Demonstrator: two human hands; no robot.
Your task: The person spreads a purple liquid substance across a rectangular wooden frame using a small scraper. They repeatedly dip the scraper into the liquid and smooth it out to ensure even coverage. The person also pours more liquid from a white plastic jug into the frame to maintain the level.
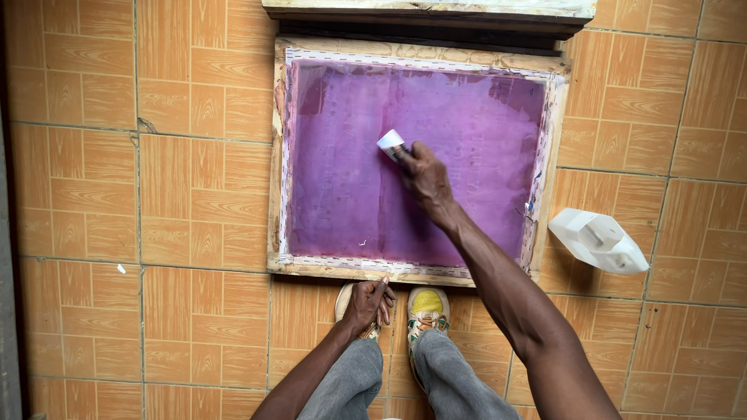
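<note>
Head view, looking straight down at the floor (156, 194) — orange-brown tiles with pale grout lines.

Screen frame (416, 159): a wooden rectangle with purple-coated mesh stretched inside it, lying flat on the floor directly ahead of the person. Its far edge sits just below a second wooden frame edge (428, 12) at the top of the view. The wood is worn and stained, and the mesh border shows a pale taped margin.

Right hand (426, 180): arm reaches across the near edge of the screen frame, hand over the mesh slightly above its middle. Grip closed around a small white object (391, 142) — a short block or cap shape, whose exact kind cannot be told. The object's end is against the purple mesh or just above it; contact cannot be confirmed.

Left hand (367, 302): rests at the near edge of the screen frame, near its middle, fingers curled loosely together. It sits over the left shoe (352, 307). Whether the fingertips press the wood cannot be told, and nothing is visibly held.

Right shoe (428, 311): yellow toe, just beside the near edge of the frame. Grey trouser legs below.

White plastic jug (597, 241): lies on its side on the floor, just off the right edge of the frame, near its near right corner — apart from both hands.
</note>
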